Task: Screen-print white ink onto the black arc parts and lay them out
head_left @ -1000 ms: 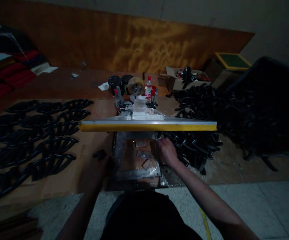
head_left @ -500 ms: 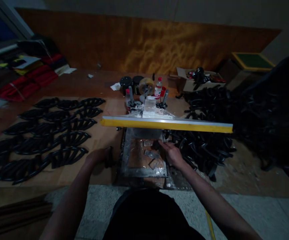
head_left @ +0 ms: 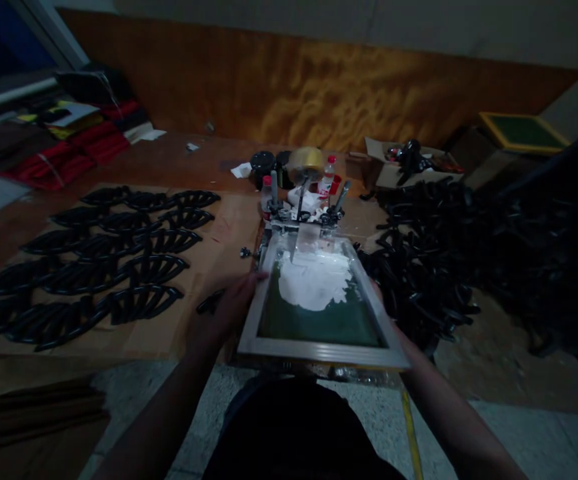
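Note:
A silver-edged printing screen (head_left: pixel 319 352) with green mesh lies tilted down in front of me over the table jig. White ink (head_left: pixel 313 280) is spread over the upper mesh, below the squeegee (head_left: pixel 309 237). My left hand (head_left: pixel 233 307) is at the screen's left edge, its fingers smeared by motion. Close beside it, a curved black part (head_left: pixel 211 301) rests on the cardboard. Of my right hand (head_left: pixel 379 297) only a little shows past the screen's right edge; its fingers are hidden. The jig's bed is covered by the screen.
Rows of black ribbed parts (head_left: pixel 143 270) lie on cardboard at left. A heap of similar black parts (head_left: pixel 429 260) is at right. Behind the screen stand bottles (head_left: pixel 327 177), dark jars (head_left: pixel 263 167) and a tape roll (head_left: pixel 305 160). An open carton (head_left: pixel 399 175) stands at the back right.
The screen has swung down from its raised position over the bed. My left hand has let go of the black part and moved right; my right hand has left the bed for the screen's right side.

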Motion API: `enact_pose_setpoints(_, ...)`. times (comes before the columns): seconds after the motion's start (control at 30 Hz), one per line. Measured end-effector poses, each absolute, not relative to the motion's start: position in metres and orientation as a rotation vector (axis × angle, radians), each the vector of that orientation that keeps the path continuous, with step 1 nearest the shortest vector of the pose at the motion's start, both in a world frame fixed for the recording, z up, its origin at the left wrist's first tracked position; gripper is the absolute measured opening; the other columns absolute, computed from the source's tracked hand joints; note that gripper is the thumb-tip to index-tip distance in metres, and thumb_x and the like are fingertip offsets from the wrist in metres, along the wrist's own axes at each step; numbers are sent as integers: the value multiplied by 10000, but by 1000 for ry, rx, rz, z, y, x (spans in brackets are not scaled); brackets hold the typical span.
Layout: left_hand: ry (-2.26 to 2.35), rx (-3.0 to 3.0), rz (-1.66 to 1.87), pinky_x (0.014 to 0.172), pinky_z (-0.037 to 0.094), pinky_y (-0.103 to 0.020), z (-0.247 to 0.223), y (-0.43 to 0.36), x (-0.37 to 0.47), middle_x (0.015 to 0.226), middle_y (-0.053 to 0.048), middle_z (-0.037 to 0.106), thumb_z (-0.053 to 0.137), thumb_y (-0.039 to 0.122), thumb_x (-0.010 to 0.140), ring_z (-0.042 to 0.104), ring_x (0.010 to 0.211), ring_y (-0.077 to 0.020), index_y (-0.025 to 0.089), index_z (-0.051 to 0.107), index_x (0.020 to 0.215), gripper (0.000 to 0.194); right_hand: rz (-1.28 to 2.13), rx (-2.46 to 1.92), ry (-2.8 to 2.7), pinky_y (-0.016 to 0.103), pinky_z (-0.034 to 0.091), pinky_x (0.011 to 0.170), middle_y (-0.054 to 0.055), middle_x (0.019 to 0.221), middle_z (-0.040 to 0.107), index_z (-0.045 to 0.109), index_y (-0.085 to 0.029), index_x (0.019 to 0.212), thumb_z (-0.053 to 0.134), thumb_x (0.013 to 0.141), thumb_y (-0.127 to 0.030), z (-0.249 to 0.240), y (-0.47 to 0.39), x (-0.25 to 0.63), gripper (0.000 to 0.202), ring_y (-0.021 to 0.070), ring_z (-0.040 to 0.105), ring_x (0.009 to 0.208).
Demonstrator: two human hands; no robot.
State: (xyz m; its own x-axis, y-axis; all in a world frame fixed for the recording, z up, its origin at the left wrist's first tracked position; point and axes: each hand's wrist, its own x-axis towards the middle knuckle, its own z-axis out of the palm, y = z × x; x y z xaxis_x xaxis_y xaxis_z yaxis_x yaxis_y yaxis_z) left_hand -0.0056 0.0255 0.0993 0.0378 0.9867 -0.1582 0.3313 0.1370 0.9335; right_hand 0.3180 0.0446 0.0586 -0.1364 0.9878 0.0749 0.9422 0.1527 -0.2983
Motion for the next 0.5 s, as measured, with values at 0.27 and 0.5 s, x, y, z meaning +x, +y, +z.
enact_pose_setpoints(0.27, 1562, 1291, 669, 868, 513, -402, 22, 10, 4, 971, -120, 705, 528, 404, 843, 659, 906, -267, 102, 425, 1449, 685, 129, -1738, -2228, 428, 388, 1032, 189, 1406, 494, 483, -128, 1390, 639, 837, -279, 96, 95, 264, 593, 322, 452, 1264)
enact_pose_setpoints(0.5, 1500, 1290, 696, 988, 471, -419, 12, 13, 0, 1191, -140, 682, 522, 407, 864, 645, 1071, -278, 131, 485, 1394, 600, 428, -1506, -2737, 301, 439, 830, 115, 1024, 679, 657, -156, 1014, 529, 821, -130, 83, 50, 231, 234, 235, 589, 983)
